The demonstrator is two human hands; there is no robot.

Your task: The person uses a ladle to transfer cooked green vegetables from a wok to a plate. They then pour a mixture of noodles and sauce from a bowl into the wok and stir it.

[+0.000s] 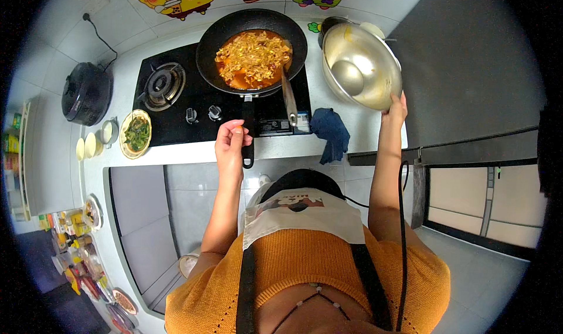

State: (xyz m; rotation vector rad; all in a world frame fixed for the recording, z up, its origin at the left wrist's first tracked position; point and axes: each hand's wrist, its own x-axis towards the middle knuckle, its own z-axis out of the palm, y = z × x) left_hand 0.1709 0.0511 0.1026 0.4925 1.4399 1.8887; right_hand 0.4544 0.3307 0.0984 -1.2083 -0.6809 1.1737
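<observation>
My right hand (396, 107) grips the rim of a large stainless steel bowl (363, 65), tilted at the right end of the counter, with a little orange residue inside. My left hand (234, 136) is beside the black handle (248, 151) of a wok, its fingers curled with the fingertips close to the thumb; whether it touches the handle or pinches something small, I cannot tell. The black wok (211, 48) stands on the gas stove, holding food (255, 57) in red-orange broth. A metal spatula (288, 98) leans in it, its handle over the near rim.
A dark blue cloth (330, 131) hangs over the counter's front edge. Left of the stove's knobs are a plate of greens (137, 134), small bowls (91, 145) and a black rice cooker (88, 94). Seasoning bottles (82, 241) crowd the left counter. An unused burner (162, 85) is left of the wok.
</observation>
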